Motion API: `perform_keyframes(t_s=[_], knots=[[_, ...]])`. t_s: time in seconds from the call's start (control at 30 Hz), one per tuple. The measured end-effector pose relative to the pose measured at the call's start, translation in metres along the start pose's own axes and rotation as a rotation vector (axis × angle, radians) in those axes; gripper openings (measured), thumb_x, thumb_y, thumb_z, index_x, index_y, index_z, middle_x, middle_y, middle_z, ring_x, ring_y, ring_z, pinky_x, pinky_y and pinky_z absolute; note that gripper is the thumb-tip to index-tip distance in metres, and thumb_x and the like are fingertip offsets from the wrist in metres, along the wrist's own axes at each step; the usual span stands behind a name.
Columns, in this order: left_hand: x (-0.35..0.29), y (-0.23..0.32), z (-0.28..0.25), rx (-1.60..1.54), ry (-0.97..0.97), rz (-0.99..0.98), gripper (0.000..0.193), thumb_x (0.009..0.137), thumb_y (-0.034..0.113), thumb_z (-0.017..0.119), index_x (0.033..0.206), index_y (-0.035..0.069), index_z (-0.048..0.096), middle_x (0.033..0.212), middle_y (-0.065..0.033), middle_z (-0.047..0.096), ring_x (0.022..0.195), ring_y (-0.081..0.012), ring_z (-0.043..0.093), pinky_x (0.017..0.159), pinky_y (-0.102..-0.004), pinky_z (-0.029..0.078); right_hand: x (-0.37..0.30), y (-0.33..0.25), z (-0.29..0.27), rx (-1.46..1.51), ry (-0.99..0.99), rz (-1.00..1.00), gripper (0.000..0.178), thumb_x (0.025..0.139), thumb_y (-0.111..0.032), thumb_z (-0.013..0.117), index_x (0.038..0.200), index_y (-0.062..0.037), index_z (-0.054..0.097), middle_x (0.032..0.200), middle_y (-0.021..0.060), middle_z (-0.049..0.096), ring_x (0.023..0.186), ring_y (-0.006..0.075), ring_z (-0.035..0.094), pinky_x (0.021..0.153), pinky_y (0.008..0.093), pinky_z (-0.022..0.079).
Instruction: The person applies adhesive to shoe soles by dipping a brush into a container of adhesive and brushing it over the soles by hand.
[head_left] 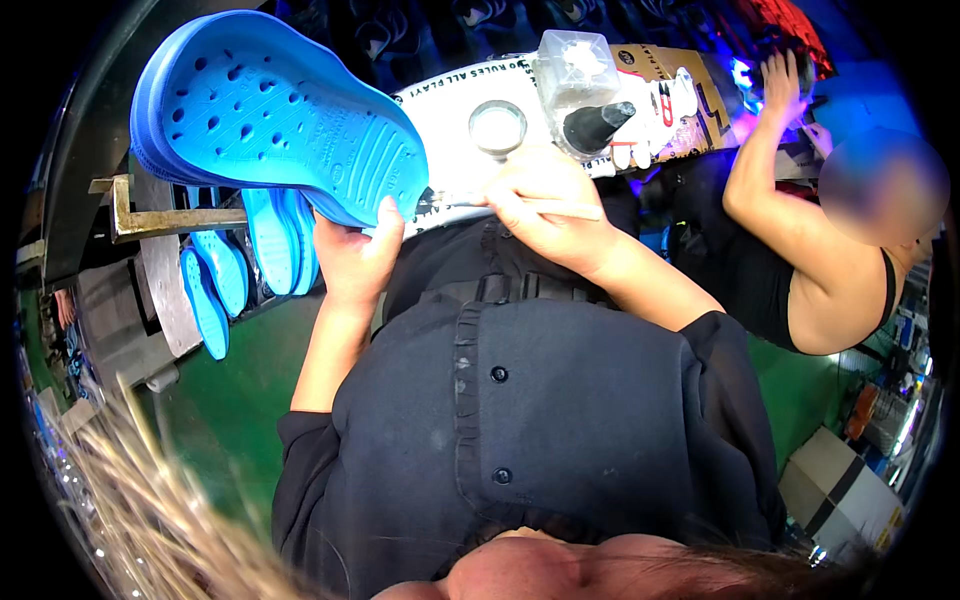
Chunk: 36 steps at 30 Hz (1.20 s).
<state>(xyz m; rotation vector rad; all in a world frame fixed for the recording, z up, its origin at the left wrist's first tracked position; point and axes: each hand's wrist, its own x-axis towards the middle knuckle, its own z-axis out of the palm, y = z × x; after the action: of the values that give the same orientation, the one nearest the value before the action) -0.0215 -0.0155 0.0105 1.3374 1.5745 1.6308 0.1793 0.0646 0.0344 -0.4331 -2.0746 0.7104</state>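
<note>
L hand (352, 262) grip clamped on heel of blue perforated foam clog (270, 110), sole up, above bench (450, 140). R hand (545, 215) pinches thin brush stick (480, 204), tip touching clog edge.

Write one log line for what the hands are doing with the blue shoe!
left hand: holds blue clog sole-up | right hand: holds thin brush at clog heel | nearby: small round pot
</note>
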Motion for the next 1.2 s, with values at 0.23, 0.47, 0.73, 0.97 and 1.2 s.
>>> perform_keyframes(t_s=[0.23, 0.47, 0.73, 0.97, 1.2], knots=[[-0.002, -0.007, 0.002, 0.130, -0.007, 0.099, 0.033, 0.071, 0.004, 0.062, 0.100, -0.002, 0.050, 0.092, -0.0119, 0.057, 0.081, -0.0191, 0.056, 0.075, -0.0298, 0.044, 0.003, -0.005, 0.002, -0.015, -0.017, 0.016, 0.009, 0.075, -0.010, 0.059, 0.069, -0.0036, 0.062, 0.066, 0.0051, 0.060, 0.060, 0.0204, 0.054, 0.059, 0.0308, 0.040], [-0.004, -0.009, 0.002, 0.094, -0.005, 0.123, 0.033, 0.069, 0.002, 0.062, 0.099, -0.003, 0.050, 0.090, -0.0116, 0.057, 0.080, -0.0194, 0.056, 0.075, -0.0302, 0.044, -0.006, 0.007, 0.001, -0.076, 0.087, 0.018, 0.007, 0.071, -0.012, 0.062, 0.066, -0.0072, 0.062, 0.062, 0.0029, 0.058, 0.059, 0.0195, 0.055, 0.058, 0.0307, 0.039], [-0.005, 0.000, 0.012, -0.038, 0.065, 0.130, 0.035, 0.070, -0.002, 0.060, 0.104, -0.003, 0.047, 0.093, -0.0105, 0.057, 0.083, -0.0172, 0.056, 0.078, -0.0287, 0.044, -0.003, -0.003, 0.011, -0.060, 0.033, -0.044, 0.007, 0.072, -0.013, 0.062, 0.067, -0.0088, 0.063, 0.064, 0.0018, 0.059, 0.058, 0.0183, 0.053, 0.058, 0.0300, 0.038], [-0.006, -0.004, 0.013, -0.070, 0.098, 0.164, 0.037, 0.071, -0.003, 0.059, 0.106, -0.004, 0.045, 0.097, -0.0117, 0.056, 0.086, -0.0183, 0.056, 0.079, -0.0296, 0.044, -0.006, -0.001, 0.004, -0.021, 0.043, 0.031, 0.007, 0.072, -0.013, 0.062, 0.068, -0.0070, 0.062, 0.063, 0.0027, 0.058, 0.057, 0.0177, 0.053, 0.057, 0.0293, 0.038], [-0.005, -0.004, 0.012, -0.040, 0.095, 0.195, 0.029, 0.072, -0.002, 0.060, 0.100, -0.004, 0.050, 0.092, -0.0101, 0.058, 0.082, -0.0173, 0.057, 0.076, -0.0285, 0.045, -0.005, -0.004, 0.011, 0.045, -0.003, -0.033, 0.010, 0.076, -0.011, 0.058, 0.069, -0.0048, 0.063, 0.063, 0.0042, 0.058, 0.059, 0.0184, 0.055, 0.059, 0.0305, 0.040]])
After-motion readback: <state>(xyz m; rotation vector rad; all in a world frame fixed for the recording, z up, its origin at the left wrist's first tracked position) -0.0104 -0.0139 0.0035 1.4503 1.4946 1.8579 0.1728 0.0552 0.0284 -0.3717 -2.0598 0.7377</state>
